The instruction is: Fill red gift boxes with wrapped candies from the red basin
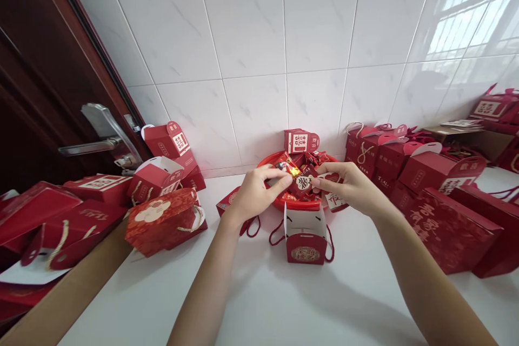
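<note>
Over a red plastic basin filled with wrapped sweets, my two hands come close together. My left hand is closed in a pinch, with a shiny red-and-gold wrapped candy at its fingertips. Between both hands is a dark red candy packet with a pale printed emblem. My right hand pinches that packet at its right edge; whether the left fingers also grip it, I cannot tell. Just in front of the basin stands an open red gift box, white inside, with dark red cord loops at its sides.
Red gift boxes crowd the left side, some in a cardboard carton; one patterned box lies nearer. More boxes stand at right along the tiled wall. Behind the basin is a small box. A door handle is at left.
</note>
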The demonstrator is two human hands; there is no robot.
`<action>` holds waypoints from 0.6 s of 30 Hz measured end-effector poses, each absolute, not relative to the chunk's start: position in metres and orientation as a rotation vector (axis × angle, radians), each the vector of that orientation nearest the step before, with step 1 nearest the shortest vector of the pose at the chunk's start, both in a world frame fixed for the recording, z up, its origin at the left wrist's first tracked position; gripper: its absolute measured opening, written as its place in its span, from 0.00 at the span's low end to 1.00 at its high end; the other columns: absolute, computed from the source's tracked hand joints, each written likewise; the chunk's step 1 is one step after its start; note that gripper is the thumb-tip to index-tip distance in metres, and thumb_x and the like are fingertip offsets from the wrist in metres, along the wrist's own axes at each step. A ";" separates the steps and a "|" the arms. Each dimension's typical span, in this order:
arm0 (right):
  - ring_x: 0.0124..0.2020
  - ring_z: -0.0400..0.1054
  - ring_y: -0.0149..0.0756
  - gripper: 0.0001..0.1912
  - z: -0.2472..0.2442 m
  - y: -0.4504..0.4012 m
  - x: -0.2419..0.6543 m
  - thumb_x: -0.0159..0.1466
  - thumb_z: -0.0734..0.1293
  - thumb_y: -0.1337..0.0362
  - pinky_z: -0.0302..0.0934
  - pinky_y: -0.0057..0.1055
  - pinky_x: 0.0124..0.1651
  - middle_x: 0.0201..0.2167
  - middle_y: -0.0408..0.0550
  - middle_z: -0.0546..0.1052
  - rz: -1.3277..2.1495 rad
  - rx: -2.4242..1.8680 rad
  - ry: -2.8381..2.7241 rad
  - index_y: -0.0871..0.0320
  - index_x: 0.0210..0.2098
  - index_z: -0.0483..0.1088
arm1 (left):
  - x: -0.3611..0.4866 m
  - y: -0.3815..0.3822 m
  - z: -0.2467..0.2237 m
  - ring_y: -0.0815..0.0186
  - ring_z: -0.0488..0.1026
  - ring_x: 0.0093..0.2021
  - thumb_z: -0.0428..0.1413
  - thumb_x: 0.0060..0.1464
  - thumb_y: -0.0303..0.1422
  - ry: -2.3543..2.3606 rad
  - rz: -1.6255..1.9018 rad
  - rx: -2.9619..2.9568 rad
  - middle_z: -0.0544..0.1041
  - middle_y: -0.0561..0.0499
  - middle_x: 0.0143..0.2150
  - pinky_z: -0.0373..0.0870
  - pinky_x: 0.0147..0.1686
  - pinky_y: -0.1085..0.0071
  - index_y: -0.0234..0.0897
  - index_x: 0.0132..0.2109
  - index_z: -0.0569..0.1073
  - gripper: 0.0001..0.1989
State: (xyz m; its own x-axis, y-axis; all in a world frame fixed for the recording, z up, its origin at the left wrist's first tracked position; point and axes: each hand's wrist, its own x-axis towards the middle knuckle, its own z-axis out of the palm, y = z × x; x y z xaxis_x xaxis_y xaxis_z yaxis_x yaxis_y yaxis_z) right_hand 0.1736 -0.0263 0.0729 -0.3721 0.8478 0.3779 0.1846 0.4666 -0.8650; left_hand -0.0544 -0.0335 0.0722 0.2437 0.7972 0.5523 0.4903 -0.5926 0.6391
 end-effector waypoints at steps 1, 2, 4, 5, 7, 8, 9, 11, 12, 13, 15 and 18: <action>0.22 0.67 0.32 0.15 0.072 -0.026 0.174 0.59 0.72 0.52 0.57 0.27 0.23 0.24 0.44 0.75 0.906 -0.895 -1.890 0.57 0.27 0.75 | -0.056 -0.033 0.072 0.62 0.76 0.37 0.58 0.59 0.40 1.215 1.309 2.176 0.82 0.49 0.36 0.72 0.41 0.69 0.41 0.37 0.84 0.11; 0.22 0.66 0.31 0.14 0.071 -0.026 0.174 0.59 0.72 0.53 0.57 0.27 0.23 0.24 0.44 0.75 0.881 -0.918 -1.953 0.57 0.26 0.75 | -0.057 -0.032 0.072 0.62 0.77 0.37 0.58 0.59 0.40 1.243 1.333 2.162 0.82 0.49 0.36 0.72 0.41 0.68 0.41 0.38 0.84 0.12; 0.21 0.64 0.30 0.12 0.067 -0.024 0.173 0.60 0.71 0.56 0.55 0.28 0.22 0.22 0.43 0.74 0.872 -0.979 -2.063 0.56 0.24 0.75 | -0.060 -0.031 0.071 0.62 0.77 0.38 0.58 0.59 0.40 1.286 1.357 2.135 0.82 0.49 0.38 0.72 0.41 0.69 0.40 0.39 0.84 0.12; 0.21 0.64 0.30 0.11 0.065 -0.023 0.171 0.59 0.71 0.58 0.55 0.28 0.22 0.22 0.43 0.74 0.886 -1.008 -2.101 0.56 0.24 0.75 | -0.061 -0.030 0.070 0.62 0.77 0.37 0.58 0.58 0.40 1.297 1.358 2.126 0.82 0.49 0.38 0.72 0.41 0.69 0.40 0.40 0.83 0.12; 0.20 0.65 0.31 0.07 0.061 -0.021 0.168 0.58 0.71 0.60 0.55 0.28 0.22 0.22 0.43 0.75 0.926 -1.042 -2.124 0.56 0.26 0.77 | -0.062 -0.030 0.070 0.62 0.77 0.38 0.59 0.58 0.39 1.294 1.353 2.124 0.82 0.49 0.38 0.72 0.41 0.69 0.39 0.40 0.83 0.11; 0.20 0.65 0.31 0.07 0.060 -0.020 0.166 0.58 0.71 0.60 0.56 0.28 0.22 0.22 0.44 0.75 0.946 -1.041 -2.103 0.56 0.27 0.78 | -0.062 -0.030 0.070 0.62 0.77 0.38 0.59 0.58 0.39 1.286 1.351 2.125 0.82 0.49 0.39 0.72 0.43 0.68 0.39 0.39 0.83 0.11; 0.20 0.66 0.31 0.07 0.059 -0.020 0.165 0.59 0.70 0.60 0.56 0.28 0.22 0.22 0.44 0.75 0.959 -1.026 -2.056 0.56 0.29 0.78 | -0.062 -0.030 0.071 0.62 0.77 0.39 0.59 0.58 0.39 1.276 1.353 2.124 0.82 0.49 0.40 0.72 0.44 0.68 0.39 0.40 0.83 0.11; 0.20 0.66 0.31 0.12 0.058 -0.020 0.161 0.61 0.69 0.55 0.56 0.28 0.22 0.22 0.44 0.75 0.967 -0.964 -1.885 0.57 0.29 0.76 | -0.060 -0.032 0.072 0.61 0.77 0.41 0.58 0.58 0.39 1.251 1.332 2.128 0.83 0.49 0.41 0.72 0.46 0.67 0.39 0.40 0.83 0.11; 0.20 0.66 0.31 0.14 0.058 -0.021 0.158 0.62 0.69 0.52 0.57 0.28 0.23 0.22 0.44 0.75 0.977 -0.920 -1.779 0.58 0.29 0.75 | -0.058 -0.033 0.073 0.61 0.77 0.41 0.58 0.59 0.40 1.235 1.307 2.134 0.83 0.48 0.41 0.72 0.47 0.66 0.39 0.40 0.83 0.12; 0.21 0.67 0.31 0.16 0.058 -0.022 0.155 0.63 0.68 0.50 0.58 0.27 0.23 0.23 0.44 0.75 0.988 -0.870 -1.669 0.57 0.30 0.74 | -0.056 -0.035 0.074 0.61 0.77 0.42 0.57 0.60 0.40 1.219 1.274 2.141 0.83 0.48 0.41 0.71 0.47 0.66 0.39 0.40 0.83 0.13; 0.24 0.68 0.31 0.17 0.056 -0.024 0.147 0.64 0.68 0.49 0.62 0.27 0.26 0.25 0.44 0.76 1.007 -0.766 -1.459 0.57 0.31 0.72 | -0.050 -0.039 0.074 0.61 0.76 0.42 0.56 0.61 0.43 1.207 1.186 2.160 0.82 0.48 0.40 0.71 0.46 0.67 0.39 0.41 0.83 0.15; 0.29 0.71 0.32 0.15 0.050 -0.028 0.134 0.65 0.68 0.50 0.66 0.28 0.32 0.29 0.44 0.77 1.040 -0.627 -1.243 0.56 0.33 0.70 | -0.040 -0.044 0.073 0.63 0.74 0.37 0.57 0.60 0.46 1.230 1.039 2.196 0.79 0.51 0.36 0.69 0.38 0.70 0.40 0.39 0.83 0.17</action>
